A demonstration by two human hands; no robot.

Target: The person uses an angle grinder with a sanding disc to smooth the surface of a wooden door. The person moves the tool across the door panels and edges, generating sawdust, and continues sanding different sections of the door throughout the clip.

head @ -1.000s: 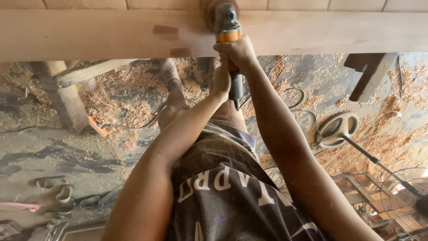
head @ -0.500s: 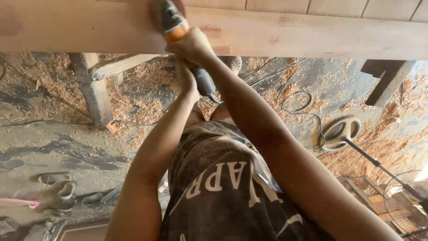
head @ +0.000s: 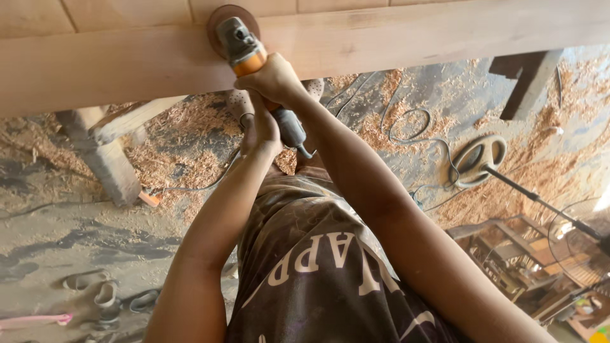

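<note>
A: Orange and grey, that is the angle grinder (head: pixel 254 60) you hold, with its round sanding disc (head: pixel 222 19) laid flat against the pale wooden beam (head: pixel 406 38). Why do you take it with both hands?

B: I judge it is for control. Your right hand (head: pixel 274 79) is closed around the orange neck, just behind the head, so it can press the disc on the wood. Your left hand (head: pixel 262 130) is wrapped around the dark rear handle, lower and nearer to your body, so it can steer the tail and keep the tool from twisting.

A: And where does the tool lie relative to your fingers?

B: The body runs through both fists, from the disc at the top down to the cable end, which comes out just under your left hand. The fingers of your right hand curl over the far side of the neck, so I cannot see the tips. The disc stays beyond them, apart from the skin.

A: The beam is not on a worktop?

B: No, it stands above the floor (head: pixel 76 248), which is covered with wood shavings (head: pixel 184 165). A cable (head: pixel 413 127) lies in loops down there, and some sandals (head: pixel 101 295) are at the lower left.
</note>
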